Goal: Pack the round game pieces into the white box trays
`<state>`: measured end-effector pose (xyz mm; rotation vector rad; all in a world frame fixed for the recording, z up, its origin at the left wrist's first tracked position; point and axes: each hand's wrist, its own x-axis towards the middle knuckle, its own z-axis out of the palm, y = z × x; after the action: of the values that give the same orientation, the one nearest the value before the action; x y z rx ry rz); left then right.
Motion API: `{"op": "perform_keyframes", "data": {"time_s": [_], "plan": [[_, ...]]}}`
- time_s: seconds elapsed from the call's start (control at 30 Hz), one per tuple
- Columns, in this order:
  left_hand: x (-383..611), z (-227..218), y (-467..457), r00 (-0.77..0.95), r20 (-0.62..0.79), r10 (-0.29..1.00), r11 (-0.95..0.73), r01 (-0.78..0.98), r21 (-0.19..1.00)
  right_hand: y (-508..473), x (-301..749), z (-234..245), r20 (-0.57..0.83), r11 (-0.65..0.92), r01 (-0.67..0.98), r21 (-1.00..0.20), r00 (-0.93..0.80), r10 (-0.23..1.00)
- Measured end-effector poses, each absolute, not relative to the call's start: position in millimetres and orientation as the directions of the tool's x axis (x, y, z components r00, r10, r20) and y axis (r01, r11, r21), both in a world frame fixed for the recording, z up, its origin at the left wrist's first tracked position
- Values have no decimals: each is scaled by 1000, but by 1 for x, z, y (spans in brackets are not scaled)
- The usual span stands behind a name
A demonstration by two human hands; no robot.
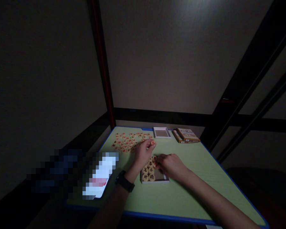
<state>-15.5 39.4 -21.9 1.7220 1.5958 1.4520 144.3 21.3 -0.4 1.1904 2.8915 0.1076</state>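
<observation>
My left hand [143, 153], with a black watch on its wrist, pinches a round wooden game piece [153, 143] with a red mark, just right of a spread of similar red-marked pieces [128, 141]. My right hand [171, 165] rests curled over a small shallow box [165, 180] in front of me, its fingertips on a piece inside. Several round pieces [149, 171] with dark marks lie in rows in the left part of that box.
The green table [190, 194] has a blue edge. An empty white box lid [161, 132] and a flat brown printed box [186, 135] lie at the far side. A blurred, lit screen [101, 175] lies at the left. Dark frame posts stand around.
</observation>
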Motion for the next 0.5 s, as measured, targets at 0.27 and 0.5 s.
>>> {"op": "perform_keyframes", "data": {"time_s": [0.27, 0.5], "plan": [[-16, -25, 45, -158, 324, 933, -257, 339, 905, 24, 154, 9, 83, 664, 747, -17, -661, 746], [-13, -25, 46, -72, 208, 976, -198, 120, 973, 32, 161, 5, 302, 585, 806, -85, -539, 787]]}}
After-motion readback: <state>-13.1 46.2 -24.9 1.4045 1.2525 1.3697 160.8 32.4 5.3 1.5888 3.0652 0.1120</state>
